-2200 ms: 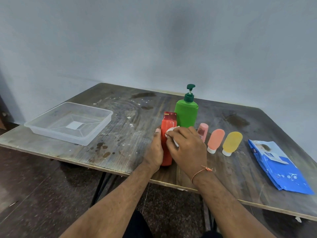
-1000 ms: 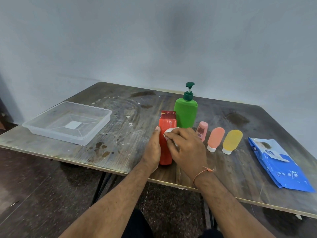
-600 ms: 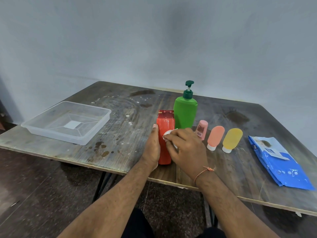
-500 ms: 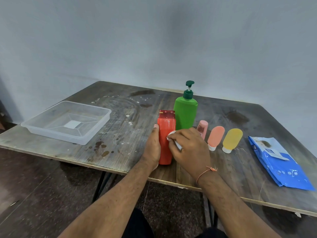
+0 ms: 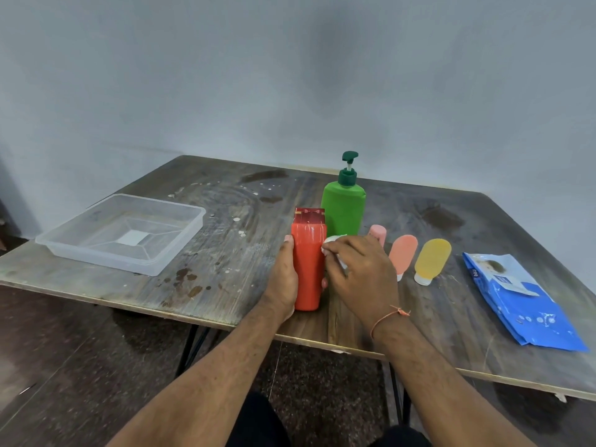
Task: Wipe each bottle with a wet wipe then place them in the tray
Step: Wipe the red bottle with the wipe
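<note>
The red bottle (image 5: 308,269) stands upright close to the near edge of the surface (image 5: 225,253). The left hand (image 5: 283,279) grips its left side, fingers wrapped behind it. The right hand (image 5: 361,272) pinches a white wipe (image 5: 332,245) in curled fingers against the bottle's right side. Just behind stands a green pump bottle (image 5: 343,208). A row of three small tubes, pink (image 5: 379,232), orange (image 5: 403,253) and yellow (image 5: 432,259), runs toward the right edge, where a blue wipes pack (image 5: 522,304) lies. The clear tray (image 5: 129,233) sits at the left edge, well apart from the bottles, with bare stained surface between.
</note>
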The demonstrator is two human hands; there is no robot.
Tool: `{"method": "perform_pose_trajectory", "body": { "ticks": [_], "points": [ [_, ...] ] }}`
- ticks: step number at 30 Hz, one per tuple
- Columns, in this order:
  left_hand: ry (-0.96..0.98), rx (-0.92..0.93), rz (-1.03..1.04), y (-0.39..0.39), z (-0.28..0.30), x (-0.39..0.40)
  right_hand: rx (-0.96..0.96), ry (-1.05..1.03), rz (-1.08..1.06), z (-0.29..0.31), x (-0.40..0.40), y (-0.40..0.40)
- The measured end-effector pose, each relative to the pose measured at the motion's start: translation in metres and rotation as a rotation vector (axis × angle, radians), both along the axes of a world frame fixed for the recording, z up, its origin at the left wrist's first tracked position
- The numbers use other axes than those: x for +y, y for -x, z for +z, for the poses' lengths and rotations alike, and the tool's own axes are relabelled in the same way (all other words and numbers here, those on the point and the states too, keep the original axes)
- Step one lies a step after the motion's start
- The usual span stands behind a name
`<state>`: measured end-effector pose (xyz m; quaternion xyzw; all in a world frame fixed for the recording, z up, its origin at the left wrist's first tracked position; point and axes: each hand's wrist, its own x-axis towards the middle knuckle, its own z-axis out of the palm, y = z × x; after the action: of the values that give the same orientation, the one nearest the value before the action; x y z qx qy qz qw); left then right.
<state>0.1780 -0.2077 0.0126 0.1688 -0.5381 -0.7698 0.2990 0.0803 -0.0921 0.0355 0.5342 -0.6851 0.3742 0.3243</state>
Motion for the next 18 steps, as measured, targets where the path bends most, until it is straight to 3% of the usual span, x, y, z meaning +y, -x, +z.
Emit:
{"method": "perform_pose_trajectory", "body": {
  "ticks": [4, 12, 18],
  "points": [
    [-0.019, 0.019, -0.005, 0.001, -0.005, -0.002, 0.028, -0.069, 0.083, -0.003, 0.005, 0.002],
    [-0.017, 0.006, -0.024, 0.005, -0.007, -0.005, -0.040, 0.015, 0.053, 0.005, -0.002, 0.007],
    [0.012, -0.020, -0.016, 0.005, -0.010, -0.007, -0.031, -0.037, 0.063, -0.002, 0.003, 0.017]
  ]
}}
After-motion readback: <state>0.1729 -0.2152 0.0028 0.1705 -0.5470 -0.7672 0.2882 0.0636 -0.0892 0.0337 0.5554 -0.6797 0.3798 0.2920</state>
